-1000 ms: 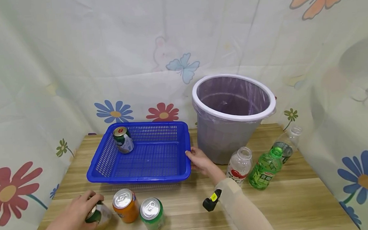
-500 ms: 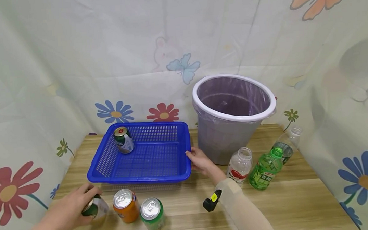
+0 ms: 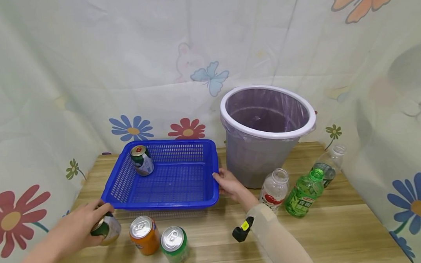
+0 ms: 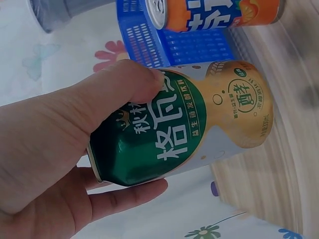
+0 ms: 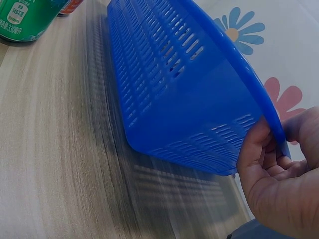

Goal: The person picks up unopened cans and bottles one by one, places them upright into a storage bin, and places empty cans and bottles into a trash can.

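Observation:
My left hand [image 3: 77,227] grips a green-and-gold drink can [image 4: 164,124] from above, thumb on one side and fingers on the other. It is near the front left corner of a blue plastic basket [image 3: 157,205]; I cannot tell whether its base touches the table. My right hand [image 3: 230,185] pinches the basket's right rim, as the right wrist view also shows. Inside the basket, at the back left, stands a similar green can [image 3: 142,161]. An orange can [image 3: 144,236] and a light green can [image 3: 174,247] stand upright in front of the basket.
A grey bin [image 3: 257,157] with a white rim and clear liner stands behind my right forearm. To its front right are a clear bottle with a red label [image 3: 272,193], a green bottle [image 3: 303,194] and another clear bottle [image 3: 326,167]. A patterned curtain [image 3: 151,71] surrounds the wooden table.
My left hand has moved a little to the left and away from me, carrying the gripped can with it. The right hand and basket have stayed in place.

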Demonstrator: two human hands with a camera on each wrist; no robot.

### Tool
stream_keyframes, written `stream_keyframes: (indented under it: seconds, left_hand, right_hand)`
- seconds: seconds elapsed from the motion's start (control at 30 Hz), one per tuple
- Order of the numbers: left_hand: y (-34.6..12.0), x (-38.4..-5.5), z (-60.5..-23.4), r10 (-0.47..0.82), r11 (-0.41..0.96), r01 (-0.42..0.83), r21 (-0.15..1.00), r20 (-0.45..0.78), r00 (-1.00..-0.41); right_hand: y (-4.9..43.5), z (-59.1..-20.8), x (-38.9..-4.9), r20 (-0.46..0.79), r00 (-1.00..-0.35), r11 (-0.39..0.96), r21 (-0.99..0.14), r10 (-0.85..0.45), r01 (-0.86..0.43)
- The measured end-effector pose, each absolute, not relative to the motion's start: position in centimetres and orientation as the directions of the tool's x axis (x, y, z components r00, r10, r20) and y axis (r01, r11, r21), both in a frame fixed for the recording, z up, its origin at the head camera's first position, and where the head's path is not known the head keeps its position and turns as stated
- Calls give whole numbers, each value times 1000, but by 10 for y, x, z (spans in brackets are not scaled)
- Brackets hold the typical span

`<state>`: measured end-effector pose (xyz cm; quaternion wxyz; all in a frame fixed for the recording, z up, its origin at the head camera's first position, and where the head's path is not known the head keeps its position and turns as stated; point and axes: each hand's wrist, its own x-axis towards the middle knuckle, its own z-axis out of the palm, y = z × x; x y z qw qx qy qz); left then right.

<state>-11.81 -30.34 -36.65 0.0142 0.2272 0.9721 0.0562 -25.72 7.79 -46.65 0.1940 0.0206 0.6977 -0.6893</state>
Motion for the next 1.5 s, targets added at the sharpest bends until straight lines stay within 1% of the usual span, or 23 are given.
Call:
stream_keyframes:
  seconds: [0.3, 0.67, 0.93, 1.17, 1.33, 1.5]
  left_hand:
    - [-304, -126, -351, 503, 861, 502, 81, 17, -864]
    - [-300, -136, -330, 531, 844, 533, 60, 44, -846]
    - [-295, -140, -318, 519, 854, 520, 28, 42, -854]
    - [-293, -146, -311, 534, 845, 535, 8, 46, -844]
    - [-292, -151, -308, 521, 853, 522, 16, 46, -852]
    - [-293, -157, -307, 528, 848, 530, 13, 49, -848]
  right_hand:
    - [77, -467, -256, -300, -920, 45, -953, -252, 298]
    - [77, -467, -257, -288, -923, 34, -957, -255, 290]
    - [78, -463, -257, -292, -920, 45, -956, -263, 291]
    - [77, -462, -257, -305, -919, 48, -952, -252, 303]
    - [78, -463, -256, -288, -921, 47, -957, -262, 286]
    - [81, -463, -253, -248, -925, 32, -968, -287, 249]
